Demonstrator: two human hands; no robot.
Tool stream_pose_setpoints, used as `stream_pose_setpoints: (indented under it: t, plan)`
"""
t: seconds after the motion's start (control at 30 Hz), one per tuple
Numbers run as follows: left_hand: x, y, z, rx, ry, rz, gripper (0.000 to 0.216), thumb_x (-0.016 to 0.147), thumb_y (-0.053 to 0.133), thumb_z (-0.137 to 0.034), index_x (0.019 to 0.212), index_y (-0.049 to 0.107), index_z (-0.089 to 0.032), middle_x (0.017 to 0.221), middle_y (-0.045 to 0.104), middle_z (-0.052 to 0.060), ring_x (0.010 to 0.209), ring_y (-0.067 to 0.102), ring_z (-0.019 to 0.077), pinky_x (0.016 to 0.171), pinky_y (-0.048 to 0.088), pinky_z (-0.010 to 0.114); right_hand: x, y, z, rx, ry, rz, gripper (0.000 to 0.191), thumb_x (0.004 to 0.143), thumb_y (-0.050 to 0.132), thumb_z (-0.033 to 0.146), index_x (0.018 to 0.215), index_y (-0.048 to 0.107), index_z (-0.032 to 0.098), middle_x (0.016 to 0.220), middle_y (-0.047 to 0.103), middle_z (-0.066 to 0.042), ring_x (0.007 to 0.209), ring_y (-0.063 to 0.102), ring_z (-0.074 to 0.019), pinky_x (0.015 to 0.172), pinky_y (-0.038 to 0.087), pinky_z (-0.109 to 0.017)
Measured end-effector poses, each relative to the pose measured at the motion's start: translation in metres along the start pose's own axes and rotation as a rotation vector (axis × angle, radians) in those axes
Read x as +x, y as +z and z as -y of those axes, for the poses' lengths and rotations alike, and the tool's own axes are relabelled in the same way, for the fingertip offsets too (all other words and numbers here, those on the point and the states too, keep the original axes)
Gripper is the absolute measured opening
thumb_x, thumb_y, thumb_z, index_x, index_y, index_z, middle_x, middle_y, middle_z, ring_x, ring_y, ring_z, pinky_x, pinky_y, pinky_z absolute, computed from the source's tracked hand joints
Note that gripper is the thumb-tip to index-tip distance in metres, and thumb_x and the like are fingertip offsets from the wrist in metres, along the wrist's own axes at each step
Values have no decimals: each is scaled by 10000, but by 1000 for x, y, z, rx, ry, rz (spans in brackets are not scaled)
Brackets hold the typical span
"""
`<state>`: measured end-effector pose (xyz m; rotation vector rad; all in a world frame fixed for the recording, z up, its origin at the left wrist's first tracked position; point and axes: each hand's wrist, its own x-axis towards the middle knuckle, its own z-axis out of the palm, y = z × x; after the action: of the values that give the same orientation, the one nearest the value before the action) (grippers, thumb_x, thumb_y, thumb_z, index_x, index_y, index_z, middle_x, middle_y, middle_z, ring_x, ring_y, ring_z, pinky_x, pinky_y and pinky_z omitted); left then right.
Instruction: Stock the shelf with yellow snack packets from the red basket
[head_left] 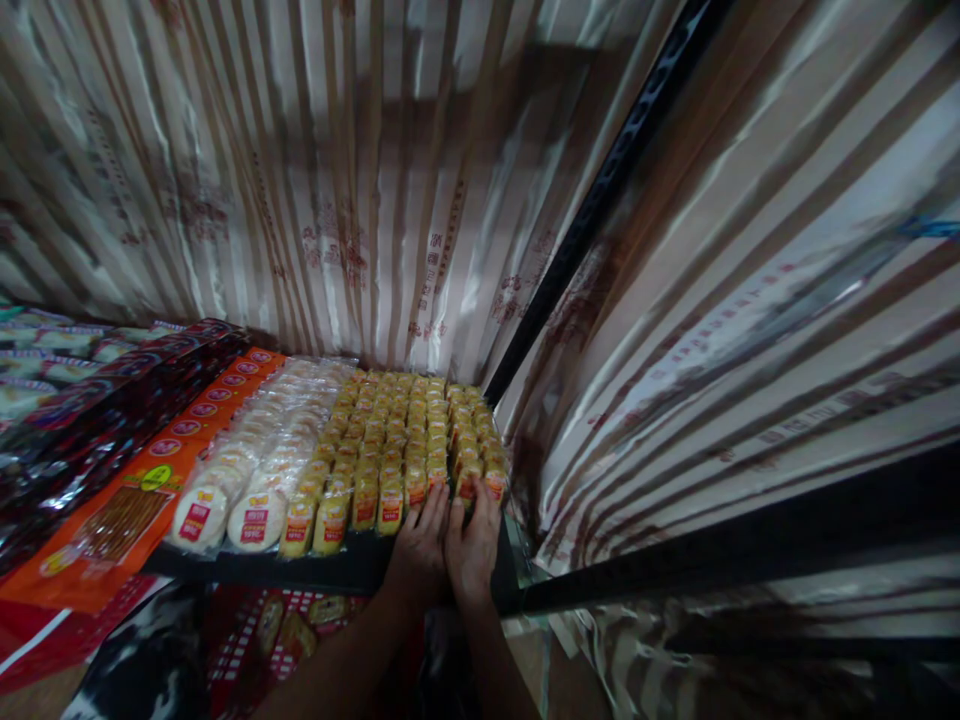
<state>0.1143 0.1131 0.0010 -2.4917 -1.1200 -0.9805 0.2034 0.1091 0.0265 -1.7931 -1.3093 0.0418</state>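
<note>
Rows of small yellow wrapped snack packs (390, 490) stand on edge at the right end of a dark shelf (330, 573). My left hand (420, 545) lies against the front of these rows, its fingers stretched toward the packs. Close beside it, my right hand (472, 545) touches the front packs of the two rightmost rows with its fingertips. Neither hand is wrapped round a pack. My fingers cover part of the pack fronts. Left of the yellow rows are clear-wrapped round white crackers (257, 520), lined up in two rows.
Orange snack bags (131, 515) and dark shiny packages (67, 480) fill the shelf further left. Below it is a red basket (244, 645) with several packs. A black post (581, 230) slants up behind the right end. Striped curtains (375, 180) hang behind and right.
</note>
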Motion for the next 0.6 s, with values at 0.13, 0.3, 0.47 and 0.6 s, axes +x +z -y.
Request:
stream_pose_setpoints:
  t: [0.13, 0.3, 0.47, 0.6]
  plan:
    - [2, -2, 0, 17, -8, 23, 437, 907, 317, -301, 1252, 471, -83, 1316, 472, 154, 1265, 368, 268, 952, 355, 380, 0, 5, -5, 56, 37, 7, 461, 858, 313, 323, 1233, 426, 79, 1242, 475, -200, 1195, 401, -257, 983, 324, -454]
    - [2, -4, 0, 46, 0, 53, 432, 915, 292, -296, 1252, 481, -104, 1342, 449, 127, 1263, 372, 257, 939, 356, 364, -1, 10, -13, 49, 45, -2, 460, 859, 323, 317, 1244, 423, 87, 1266, 468, -196, 1220, 388, -253, 997, 310, -461]
    - [2, -6, -2, 110, 8, 55, 435, 922, 253, -260, 1282, 454, -122, 1364, 430, 87, 1275, 350, 240, 942, 343, 353, 1, 8, -12, 109, 93, 18, 471, 863, 313, 350, 1241, 445, 101, 1260, 495, -179, 1215, 416, -236, 1004, 324, -437]
    - [2, -6, -5, 152, 8, 46, 451, 907, 264, -255, 1308, 423, -124, 1366, 428, 93, 1283, 330, 236, 953, 330, 360, 5, 3, -8, 209, 238, 84, 550, 859, 298, 430, 1268, 419, 83, 1311, 454, -189, 1250, 390, -242, 1033, 302, -434]
